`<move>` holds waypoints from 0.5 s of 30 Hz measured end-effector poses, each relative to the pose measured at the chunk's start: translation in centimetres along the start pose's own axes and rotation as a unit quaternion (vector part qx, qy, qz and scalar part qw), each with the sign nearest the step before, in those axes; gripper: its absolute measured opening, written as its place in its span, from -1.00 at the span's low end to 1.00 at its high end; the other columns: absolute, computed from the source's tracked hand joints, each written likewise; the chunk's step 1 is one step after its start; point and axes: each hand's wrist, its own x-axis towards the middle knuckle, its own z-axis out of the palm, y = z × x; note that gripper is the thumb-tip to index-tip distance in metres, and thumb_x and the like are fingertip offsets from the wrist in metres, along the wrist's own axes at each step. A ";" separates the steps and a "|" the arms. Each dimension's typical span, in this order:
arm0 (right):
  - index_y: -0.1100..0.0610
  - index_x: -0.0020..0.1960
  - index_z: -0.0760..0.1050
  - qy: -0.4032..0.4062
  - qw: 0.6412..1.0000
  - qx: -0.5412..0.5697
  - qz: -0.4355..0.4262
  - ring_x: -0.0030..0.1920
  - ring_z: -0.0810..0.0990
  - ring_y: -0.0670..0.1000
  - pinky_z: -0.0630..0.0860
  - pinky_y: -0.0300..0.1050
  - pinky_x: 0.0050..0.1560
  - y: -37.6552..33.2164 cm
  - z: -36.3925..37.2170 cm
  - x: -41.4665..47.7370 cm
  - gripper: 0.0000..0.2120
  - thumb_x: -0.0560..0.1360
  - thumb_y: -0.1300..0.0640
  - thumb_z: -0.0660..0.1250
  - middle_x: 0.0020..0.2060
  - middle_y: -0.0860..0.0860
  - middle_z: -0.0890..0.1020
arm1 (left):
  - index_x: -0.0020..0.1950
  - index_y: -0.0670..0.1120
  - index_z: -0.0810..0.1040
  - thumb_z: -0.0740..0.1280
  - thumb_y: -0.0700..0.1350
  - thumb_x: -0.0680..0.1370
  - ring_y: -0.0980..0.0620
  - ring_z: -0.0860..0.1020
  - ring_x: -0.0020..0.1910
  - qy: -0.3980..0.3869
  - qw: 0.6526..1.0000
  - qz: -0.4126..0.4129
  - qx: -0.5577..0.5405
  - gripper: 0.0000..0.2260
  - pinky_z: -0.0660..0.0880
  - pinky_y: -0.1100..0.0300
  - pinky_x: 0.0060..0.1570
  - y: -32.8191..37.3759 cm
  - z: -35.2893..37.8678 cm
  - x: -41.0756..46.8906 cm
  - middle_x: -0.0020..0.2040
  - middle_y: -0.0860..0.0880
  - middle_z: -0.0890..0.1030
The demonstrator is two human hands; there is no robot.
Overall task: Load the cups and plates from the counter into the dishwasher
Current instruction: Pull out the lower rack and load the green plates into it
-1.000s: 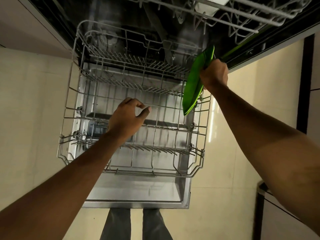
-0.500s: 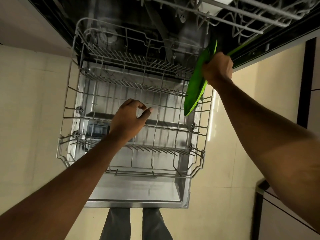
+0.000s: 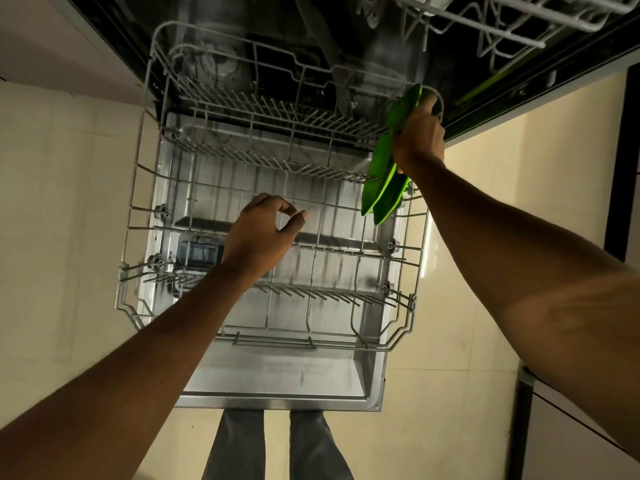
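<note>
- The right hand [image 3: 417, 136] grips the green plates [image 3: 382, 188], which look like two held edge-on together. Its fingers are curled round their upper rim.
- The plates hang at about two o'clock of the lower rack [image 3: 138, 216], just inside its right wall and beside the end of the back tine row [image 3: 277, 161]. Whether their lower edge already sits between tines I cannot tell.
- The left hand [image 3: 258, 237] hovers over the rack's middle, fingers loosely curled and holding nothing.
- Likely step: seating the plates upright in the tines.
- Risk: with two plates in one grip, both could drop into a single slot or straddle a tine, then lean, knock together and chip.
- Risk: so near the right wall, the lower edge could catch a side wire and twist the plates out of the grip.
- Risk: the upper rack [image 3: 485, 22] overhangs at one o'clock, so a hand lifting away may strike it.
- Risk: a hard push could roll the rack back along the open door [image 3: 277, 375]. The free hand is well placed to steady it.
</note>
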 end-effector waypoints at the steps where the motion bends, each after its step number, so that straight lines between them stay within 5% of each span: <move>1: 0.22 0.47 0.10 -0.007 1.000 0.012 0.002 0.05 0.62 0.24 0.59 0.14 0.03 0.0 0.4 -0.1 -0.43 0.55 0.27 0.28 0.12 0.23 0.60 | 0.04 -0.04 0.55 0.27 0.18 0.55 0.05 0.55 0.07 0.000 1.000 0.000 -0.002 -0.69 0.56 0.11 -0.03 0.0 0.0 0.0 0.11 -0.03 0.56; 6: 0.24 0.46 0.17 -0.031 0.999 0.013 0.011 0.27 0.49 0.19 0.44 0.01 0.19 0.3 1.0 -0.3 -0.45 0.57 0.12 0.30 0.29 0.20 0.50 | 0.03 -0.04 0.56 0.28 0.19 0.54 0.05 0.55 0.07 0.007 1.000 -0.009 -0.011 -0.69 0.55 0.13 -0.05 -0.3 -0.2 -0.2 0.09 -0.01 0.57; 10: 0.23 0.56 -0.02 -0.063 0.998 -0.023 0.015 0.41 0.30 0.23 0.30 -0.01 0.32 0.3 0.8 -0.3 -0.44 0.64 0.17 0.13 0.48 0.20 0.23 | 0.01 0.00 0.55 0.26 0.22 0.52 0.04 0.57 0.08 0.000 1.000 -0.016 -0.014 -0.68 0.59 0.07 -0.04 -0.5 -0.6 -0.7 0.10 -0.02 0.57; 15: 0.27 0.34 0.38 -0.024 0.999 -0.026 -0.030 0.24 0.47 0.21 0.43 -0.08 0.10 1.1 0.3 -2.0 -0.64 0.55 0.29 0.26 0.29 0.22 0.45 | -0.01 0.02 0.55 0.29 0.20 0.53 0.05 0.55 0.07 0.002 1.000 -0.016 -0.023 -0.74 0.59 0.02 -0.04 0.2 -1.6 -1.7 0.08 0.00 0.56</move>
